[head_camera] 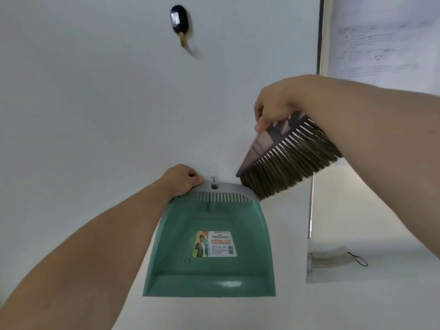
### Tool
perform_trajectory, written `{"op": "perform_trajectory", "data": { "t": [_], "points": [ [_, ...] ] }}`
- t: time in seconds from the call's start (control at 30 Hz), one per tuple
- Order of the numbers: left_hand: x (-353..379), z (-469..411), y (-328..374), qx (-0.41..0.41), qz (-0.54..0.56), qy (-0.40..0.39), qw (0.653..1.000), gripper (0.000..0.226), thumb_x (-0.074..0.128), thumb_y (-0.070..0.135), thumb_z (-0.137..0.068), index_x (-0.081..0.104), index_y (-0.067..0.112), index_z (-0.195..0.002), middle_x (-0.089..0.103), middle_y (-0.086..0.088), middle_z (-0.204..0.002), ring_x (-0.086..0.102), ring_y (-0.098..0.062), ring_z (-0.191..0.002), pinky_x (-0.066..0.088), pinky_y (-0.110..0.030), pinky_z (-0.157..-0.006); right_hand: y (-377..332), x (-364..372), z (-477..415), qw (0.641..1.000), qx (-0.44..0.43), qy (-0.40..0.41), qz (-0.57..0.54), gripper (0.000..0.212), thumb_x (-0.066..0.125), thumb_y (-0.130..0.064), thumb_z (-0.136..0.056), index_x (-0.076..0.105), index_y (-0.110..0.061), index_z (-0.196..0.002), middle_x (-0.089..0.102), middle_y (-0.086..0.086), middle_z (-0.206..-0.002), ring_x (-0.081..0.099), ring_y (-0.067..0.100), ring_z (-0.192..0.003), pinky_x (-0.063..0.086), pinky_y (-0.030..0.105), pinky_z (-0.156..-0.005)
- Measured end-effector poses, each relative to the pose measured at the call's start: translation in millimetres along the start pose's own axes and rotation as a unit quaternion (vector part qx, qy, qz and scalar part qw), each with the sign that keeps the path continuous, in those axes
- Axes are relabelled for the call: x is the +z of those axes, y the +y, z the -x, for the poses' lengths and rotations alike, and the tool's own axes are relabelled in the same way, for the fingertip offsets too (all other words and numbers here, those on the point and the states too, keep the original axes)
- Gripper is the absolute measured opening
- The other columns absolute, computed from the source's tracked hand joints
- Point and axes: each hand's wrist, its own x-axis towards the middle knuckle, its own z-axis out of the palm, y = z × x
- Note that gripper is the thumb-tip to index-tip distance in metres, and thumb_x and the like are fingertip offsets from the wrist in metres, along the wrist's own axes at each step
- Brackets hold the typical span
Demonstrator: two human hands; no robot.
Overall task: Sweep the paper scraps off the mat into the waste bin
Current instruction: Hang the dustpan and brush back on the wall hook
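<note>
A green dustpan (209, 272) with a grey top rim and a printed label hangs flat against the white wall, its rim hole just under a small white wall hook (212, 175). My left hand (182, 179) grips the left end of the grey rim. My right hand (271, 106) holds a hand brush (285, 153) by its dark head, brown bristles pointing down-right and touching the dustpan's top right corner. No mat, paper scraps or waste bin are in view.
A black wall hook (179, 20) with a tan peg sits high on the wall. A dark door or panel edge (320, 36) runs down the right side. A clear plastic bag (333, 265) with a black cord hangs low on the right.
</note>
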Motion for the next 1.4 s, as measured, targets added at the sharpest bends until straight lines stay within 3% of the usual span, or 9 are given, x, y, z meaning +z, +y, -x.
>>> {"op": "perform_trajectory", "data": {
  "t": [0.13,0.37,0.7,0.83,0.97,1.1,1.2,1.27,1.4],
  "points": [
    [4.8,2.7,4.7,0.023,-0.021,0.013,0.999,0.03,0.054,0.037,-0.096,0.071,0.015,-0.107,0.066,-0.003,-0.106,0.053,-0.018,-0.092,0.037,-0.027,-0.079,-12.1,-18.4,0.6,0.996,-0.026,0.079,-0.027,0.032,0.061,-0.043,-0.092,0.067,-0.018,-0.112,0.061,-0.002,-0.108,0.053,0.019,-0.098,0.04,0.035,-0.081],
    [11.2,4.3,3.7,0.022,-0.033,0.02,0.999,0.034,0.046,0.039,-0.099,0.065,0.016,-0.083,0.066,-0.005,-0.083,0.056,-0.015,-0.072,0.039,-0.024,-0.058,-26.7,-20.8,-4.2,0.98,-0.03,0.148,-0.13,0.031,0.065,-0.039,-0.091,0.067,-0.017,-0.114,0.061,0.0,-0.11,0.053,0.018,-0.094,0.041,0.031,-0.074],
    [20.7,5.8,-3.0,0.006,-0.011,0.041,0.999,0.039,0.041,0.046,-0.099,0.066,0.016,-0.092,0.064,-0.003,-0.085,0.059,-0.016,-0.076,0.047,-0.03,-0.067,-31.5,-18.3,-9.7,0.966,-0.032,0.188,-0.176,0.034,0.065,-0.039,-0.092,0.068,-0.016,-0.117,0.063,0.003,-0.12,0.055,0.018,-0.1,0.041,0.03,-0.077],
    [20.0,7.4,-4.5,-0.005,-0.008,0.04,0.999,0.037,0.041,0.048,-0.097,0.063,0.019,-0.095,0.063,-0.001,-0.087,0.059,-0.016,-0.082,0.048,-0.032,-0.072,-26.2,-18.2,-8.8,0.947,-0.046,0.216,-0.235,0.033,0.065,-0.036,-0.092,0.068,-0.013,-0.116,0.062,0.003,-0.116,0.055,0.019,-0.1,0.048,0.033,-0.083],
    [13.5,8.9,-7.4,-0.009,-0.011,0.054,0.998,0.037,0.039,0.047,-0.097,0.061,0.018,-0.091,0.063,0.0,-0.084,0.058,-0.014,-0.078,0.045,-0.031,-0.068,-23.2,-15.3,-14.5,0.935,-0.06,0.236,-0.259,0.028,0.066,-0.039,-0.09,0.069,-0.019,-0.109,0.063,-0.001,-0.108,0.056,0.017,-0.099,0.043,0.03,-0.077],
    [-18.9,11.2,-10.3,-0.052,0.071,0.174,0.981,0.026,0.041,0.035,-0.098,0.059,0.016,-0.099,0.061,-0.004,-0.093,0.059,-0.022,-0.084,0.043,-0.031,-0.075,-23.1,-14.5,-22.3,0.921,-0.076,0.247,-0.29,0.027,0.066,-0.038,-0.09,0.069,-0.018,-0.108,0.063,-0.001,-0.108,0.059,0.019,-0.102,0.052,0.037,-0.086],
    [-62.4,11.9,-14.6,-0.096,0.27,0.321,0.903,0.031,0.044,0.023,-0.096,0.057,0.014,-0.122,0.06,-0.009,-0.11,0.055,-0.026,-0.092,0.046,-0.035,-0.079,-22.6,-15.4,-28.4,0.908,-0.089,0.26,-0.316,0.024,0.065,-0.038,-0.091,0.069,-0.02,-0.106,0.064,-0.001,-0.109,0.06,0.019,-0.103,0.053,0.041,-0.089],
    [-90.6,11.9,-15.4,-0.057,0.356,0.361,0.86,0.041,0.05,0.025,-0.094,0.049,0.017,-0.134,0.055,-0.009,-0.127,0.054,-0.025,-0.105,0.044,-0.036,-0.083,-23.1,-17.5,-32.2,0.901,-0.099,0.263,-0.331,0.023,0.065,-0.037,-0.091,0.069,-0.02,-0.105,0.066,0.001,-0.109,0.062,0.021,-0.104,0.053,0.043,-0.091],
    [-129.6,15.1,-4.3,0.131,0.114,0.338,0.925,0.072,0.066,0.039,-0.085,0.031,0.033,-0.147,0.034,-0.003,-0.15,0.031,-0.025,-0.137,0.033,-0.045,-0.109,-28.0,-22.2,-42.6,0.893,-0.123,0.251,-0.352,0.02,0.065,-0.034,-0.092,0.068,-0.019,-0.106,0.068,0.002,-0.107,0.065,0.02,-0.1,0.055,0.045,-0.09]
  ]
}}
